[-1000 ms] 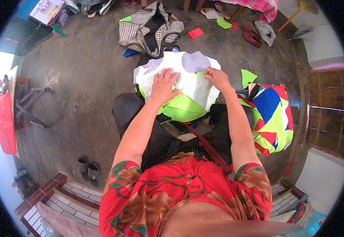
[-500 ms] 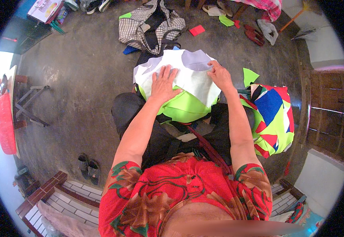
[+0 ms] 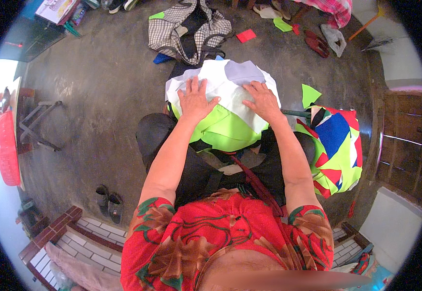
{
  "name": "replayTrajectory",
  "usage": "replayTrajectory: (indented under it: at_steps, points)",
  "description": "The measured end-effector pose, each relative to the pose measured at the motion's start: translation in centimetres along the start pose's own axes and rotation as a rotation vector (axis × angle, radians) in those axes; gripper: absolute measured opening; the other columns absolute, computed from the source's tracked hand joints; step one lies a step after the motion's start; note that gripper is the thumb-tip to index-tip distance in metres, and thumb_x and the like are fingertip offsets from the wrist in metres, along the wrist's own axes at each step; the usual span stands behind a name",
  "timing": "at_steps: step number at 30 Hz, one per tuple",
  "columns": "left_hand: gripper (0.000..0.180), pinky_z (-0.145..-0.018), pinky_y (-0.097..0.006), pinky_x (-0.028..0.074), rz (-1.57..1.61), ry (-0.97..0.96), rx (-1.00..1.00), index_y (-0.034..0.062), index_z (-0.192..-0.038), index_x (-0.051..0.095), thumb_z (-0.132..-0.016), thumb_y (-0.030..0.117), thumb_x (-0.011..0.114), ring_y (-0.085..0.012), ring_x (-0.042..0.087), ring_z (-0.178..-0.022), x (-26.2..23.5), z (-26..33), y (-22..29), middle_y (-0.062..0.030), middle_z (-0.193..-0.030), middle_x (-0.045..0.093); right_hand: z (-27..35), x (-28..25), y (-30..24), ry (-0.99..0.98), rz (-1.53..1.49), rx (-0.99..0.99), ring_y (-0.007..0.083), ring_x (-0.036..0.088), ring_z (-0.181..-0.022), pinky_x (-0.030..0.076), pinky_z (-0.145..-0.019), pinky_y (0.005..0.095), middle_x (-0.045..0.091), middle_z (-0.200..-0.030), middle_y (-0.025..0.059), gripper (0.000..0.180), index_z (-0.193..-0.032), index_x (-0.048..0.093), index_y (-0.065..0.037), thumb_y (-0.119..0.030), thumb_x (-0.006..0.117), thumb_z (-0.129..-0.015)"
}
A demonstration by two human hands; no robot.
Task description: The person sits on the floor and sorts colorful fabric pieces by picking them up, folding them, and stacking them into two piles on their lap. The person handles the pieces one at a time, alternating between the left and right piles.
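Note:
White fabric pieces [image 3: 220, 92] lie over a heap in front of me, between and beyond my knees. A light grey piece [image 3: 244, 72] shows at the far right of the heap, and lime green fabric [image 3: 225, 128] covers its near side. My left hand [image 3: 195, 99] rests on the white fabric's left part, fingers spread. On the right part, my right hand [image 3: 263, 101] lies with its fingers apart, just below the grey piece. Neither hand grasps anything. What is under the layers is hidden.
To the right stands a bundle of lime, red and blue scraps [image 3: 337, 140], with a loose lime scrap [image 3: 310, 94] beside it. A checked cloth bag [image 3: 172, 36] lies beyond the heap, near a red scrap [image 3: 246, 35]. Dark sandals [image 3: 109, 203] sit at lower left.
My right hand has let go of the fabric at the upper right and flattened onto it, slightly nearer and inward. My left hand shifted slightly left. The white fabric's right side is spread wider.

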State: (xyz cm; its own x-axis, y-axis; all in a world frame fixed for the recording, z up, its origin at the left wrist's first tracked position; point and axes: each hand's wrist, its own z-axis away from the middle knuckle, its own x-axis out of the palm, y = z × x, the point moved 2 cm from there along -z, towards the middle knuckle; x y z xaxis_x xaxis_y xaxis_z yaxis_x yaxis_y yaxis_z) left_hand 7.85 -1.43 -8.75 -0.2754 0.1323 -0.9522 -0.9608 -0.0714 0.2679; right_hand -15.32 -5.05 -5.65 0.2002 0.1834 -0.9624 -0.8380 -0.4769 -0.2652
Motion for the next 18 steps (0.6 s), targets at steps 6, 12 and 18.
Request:
replayTrajectory:
  at_steps: [6,12,18]
  points:
    - [0.076,-0.105,-0.061,0.02,0.034,0.19,0.108,0.0152,-0.14,0.038,-0.081,0.061,0.054,-0.0324,0.022,-0.139,-0.4,-0.4,0.3,-0.0116,-0.15,0.025,-0.4,-1.0,-1.8,0.041,0.031,-0.257,0.0289,0.039,-0.127,0.037,-0.099,0.0465,0.034,-0.145,0.0055,0.062,-0.134,0.046,-0.024,-0.032,0.067,-0.077]
    - [0.073,-0.106,-0.06,0.018,-0.004,-0.034,0.114,0.0165,-0.141,0.037,-0.082,0.055,0.056,-0.0316,0.022,-0.139,0.1,-0.1,0.2,-0.0084,-0.15,0.028,-0.1,0.1,-1.9,-0.121,0.045,-0.138,0.0274,0.031,-0.134,0.029,-0.106,0.0495,0.032,-0.148,0.0038,0.074,-0.14,0.038,-0.022,-0.042,0.067,-0.075]
    - [0.073,-0.106,-0.06,0.018,0.027,0.078,0.118,0.0174,-0.141,0.037,-0.08,0.05,0.061,-0.032,0.022,-0.139,-0.6,-0.4,1.0,-0.0089,-0.15,0.027,0.5,0.8,-0.8,-0.156,0.087,-0.029,0.0269,0.026,-0.137,0.023,-0.11,0.045,0.025,-0.152,0.0056,0.085,-0.144,0.029,-0.014,-0.05,0.064,-0.076]
